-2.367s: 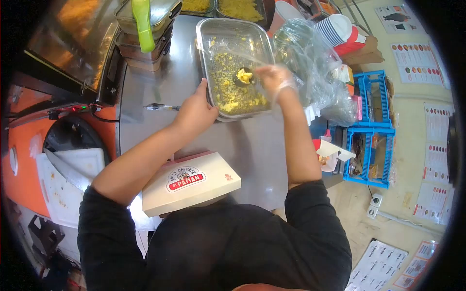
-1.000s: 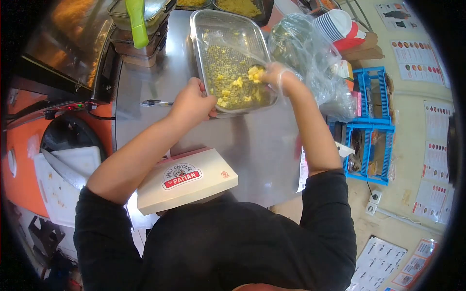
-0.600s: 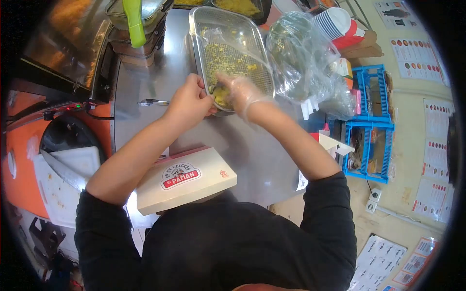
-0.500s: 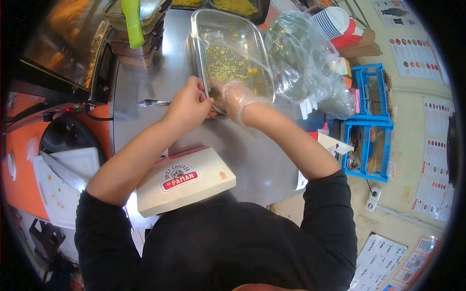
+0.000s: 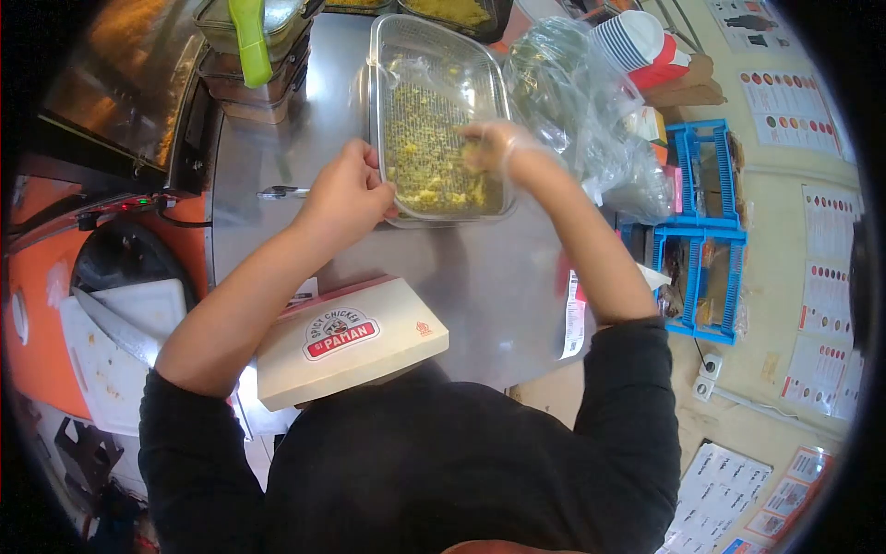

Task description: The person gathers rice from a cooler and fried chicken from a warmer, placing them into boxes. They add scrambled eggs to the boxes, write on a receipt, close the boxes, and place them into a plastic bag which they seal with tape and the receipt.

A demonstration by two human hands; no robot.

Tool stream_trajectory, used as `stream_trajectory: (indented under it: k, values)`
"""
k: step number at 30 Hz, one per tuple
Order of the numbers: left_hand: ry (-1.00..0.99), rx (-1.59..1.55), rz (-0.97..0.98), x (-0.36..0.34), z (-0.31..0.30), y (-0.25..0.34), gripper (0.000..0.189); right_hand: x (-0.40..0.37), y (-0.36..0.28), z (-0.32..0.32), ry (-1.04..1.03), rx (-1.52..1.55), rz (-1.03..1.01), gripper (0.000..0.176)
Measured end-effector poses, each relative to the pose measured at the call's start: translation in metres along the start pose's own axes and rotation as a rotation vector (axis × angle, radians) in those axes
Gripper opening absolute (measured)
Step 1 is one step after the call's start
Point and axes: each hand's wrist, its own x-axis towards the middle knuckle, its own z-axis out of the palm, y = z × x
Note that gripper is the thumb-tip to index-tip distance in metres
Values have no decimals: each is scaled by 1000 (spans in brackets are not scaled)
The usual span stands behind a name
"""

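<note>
A rectangular mesh basket (image 5: 375, 102) with a shiny metal rim stands on the steel counter ahead of me. Yellow-green crumbly bits (image 5: 429, 197) cover its bottom, with larger lumps by the near edge. My left hand (image 5: 351, 182) is closed on the basket's near left rim, thumb and fingers gripping the edge. In a clear plastic glove, my right hand (image 5: 503, 152) reaches over the right side into the basket. Its fingers are curled together above the crumbs and slightly blurred; what they hold, if anything, is hidden.
A cream food box (image 5: 355, 337) lies close to my body, and a pen (image 5: 283, 193) is left of the basket. Clear plastic bags (image 5: 591, 120) and stacked paper cups (image 5: 629, 42) crowd the right. A knife (image 5: 115, 325) rests on a white cutting board (image 5: 138, 369) at the left.
My right hand has moved from the basket's near left corner to its right side. More yellow lumps now show along the near edge. The left hand keeps its grip on the rim.
</note>
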Motion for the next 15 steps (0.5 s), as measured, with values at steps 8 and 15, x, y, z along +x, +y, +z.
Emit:
stream_trajectory:
  k: [8, 15]
  values:
    - [14, 47, 23, -2, 5, 6, 24, 6, 2, 62, 111, 18, -23, 36]
    - [10, 164, 66, -4, 13, 16, 24, -43, -56, 32, 84, 102, -332, 55]
